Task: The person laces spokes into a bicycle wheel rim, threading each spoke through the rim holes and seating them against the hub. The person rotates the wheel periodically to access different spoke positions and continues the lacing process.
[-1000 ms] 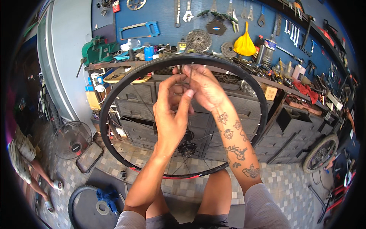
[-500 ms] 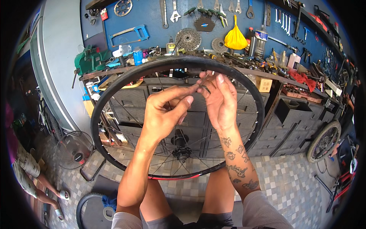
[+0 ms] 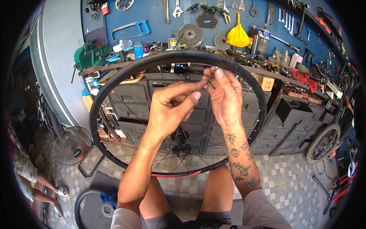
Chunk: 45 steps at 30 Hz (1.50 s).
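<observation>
1. Behind the thumb of the left hand (image 3: 167, 108), the curled fingers (image 3: 188, 113) are partly hidden.
2. The thin spoke (image 3: 211, 75) is partly covered by the right hand (image 3: 227, 99); whether the left index fingertip grips or merely touches it is too small to tell.
3. The black wheel rim (image 3: 98, 131) disappears behind both forearms low down.
4. Spokes around the hub (image 3: 181, 149) are too fine to follow end to end.
5. Behind the hands, parts of the drawers (image 3: 131, 110) are blocked from view.
6. Small items crowding the worktop (image 3: 108, 68) blend together.
7. The upper edge cuts the chainring (image 3: 124, 4).
8. A bystander's (image 3: 26, 166) upper body is lost in the dark left rim.
</observation>
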{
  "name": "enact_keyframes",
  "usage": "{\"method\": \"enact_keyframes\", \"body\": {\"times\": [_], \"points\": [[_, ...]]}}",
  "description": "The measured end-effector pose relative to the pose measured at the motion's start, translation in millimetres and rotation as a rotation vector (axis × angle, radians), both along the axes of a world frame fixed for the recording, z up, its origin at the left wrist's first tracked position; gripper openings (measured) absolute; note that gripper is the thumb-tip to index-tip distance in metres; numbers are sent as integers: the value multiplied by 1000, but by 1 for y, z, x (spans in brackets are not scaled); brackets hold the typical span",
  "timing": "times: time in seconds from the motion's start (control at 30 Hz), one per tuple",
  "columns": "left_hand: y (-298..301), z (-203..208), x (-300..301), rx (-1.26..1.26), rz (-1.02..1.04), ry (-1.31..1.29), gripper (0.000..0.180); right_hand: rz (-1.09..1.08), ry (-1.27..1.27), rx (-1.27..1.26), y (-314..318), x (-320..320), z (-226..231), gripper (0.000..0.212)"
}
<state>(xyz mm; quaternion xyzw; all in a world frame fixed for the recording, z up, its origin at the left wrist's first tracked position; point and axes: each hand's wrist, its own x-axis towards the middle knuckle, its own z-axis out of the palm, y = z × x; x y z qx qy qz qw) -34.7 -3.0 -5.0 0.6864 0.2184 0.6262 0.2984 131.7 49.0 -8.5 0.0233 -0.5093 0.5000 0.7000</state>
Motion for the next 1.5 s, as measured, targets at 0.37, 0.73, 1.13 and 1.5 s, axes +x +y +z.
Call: {"method": "enact_keyframes", "body": {"times": [0.37, 0.73, 1.13, 1.5], "points": [[9, -2, 10, -72, 145, 113, 15, -162, -54, -47, 3, -3, 5, 17], [16, 10, -3, -157, 44, 192, 9, 13, -87, -167, 5, -2, 9, 26], [24, 7, 0, -191, 65, 163, 6, -58, -85, -217, 15, -7, 9, 29], [32, 1, 3, -179, 56, 124, 5, -43, -82, -267, 14, -7, 12, 28]]}}
